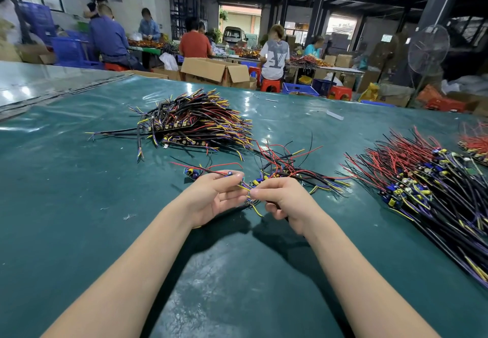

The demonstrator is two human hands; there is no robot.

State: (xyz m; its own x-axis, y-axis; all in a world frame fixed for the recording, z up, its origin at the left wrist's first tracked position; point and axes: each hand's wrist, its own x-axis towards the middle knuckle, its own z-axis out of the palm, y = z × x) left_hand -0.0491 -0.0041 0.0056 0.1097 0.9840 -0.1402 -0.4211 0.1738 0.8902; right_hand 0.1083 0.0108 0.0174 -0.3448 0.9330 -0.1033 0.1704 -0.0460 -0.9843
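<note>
Both my hands meet over the green table cover. My left hand pinches a small circuit board with a blue capacitor and red and black leads. My right hand pinches the yellow and purple wire ends between thumb and forefinger, its other fingers curled round a black cable. A small loose heap of wired boards lies just beyond my fingers. One more board lies on the cover to the left of it.
A big pile of black cables lies at the back centre. A long spread of wired boards fills the right side. Several seated people work at tables behind, among cardboard boxes, blue crates and red stools. A standing fan is at right.
</note>
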